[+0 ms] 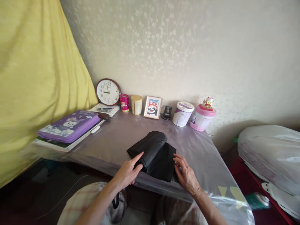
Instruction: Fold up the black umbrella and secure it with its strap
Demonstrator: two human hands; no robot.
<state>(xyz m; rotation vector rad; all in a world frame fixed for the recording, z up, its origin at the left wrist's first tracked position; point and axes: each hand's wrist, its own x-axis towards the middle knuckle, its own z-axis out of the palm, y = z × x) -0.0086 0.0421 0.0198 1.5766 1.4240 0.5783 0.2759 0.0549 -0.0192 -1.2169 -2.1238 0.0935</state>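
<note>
A roll of thin black plastic (154,145), which looks like bin bags, lies on the table in front of me. One flat layer (162,164) of it spreads out to the right of the rolled part. My left hand (128,172) is at the roll's near left end, index finger stretched onto it and thumb apart. Beside the right edge of the flat layer is my right hand (185,173), its fingers loosely bent and apart, fingertips at the edge. Neither hand is closed around the plastic.
Clear plastic covers the table (107,137). Along the wall stand a clock (108,91), a pink tin (124,103), a yellow-lidded can (136,105), a picture frame (152,107) and two tubs (183,114). A purple case (69,126) lies left on books. A yellow curtain (39,68) hangs left.
</note>
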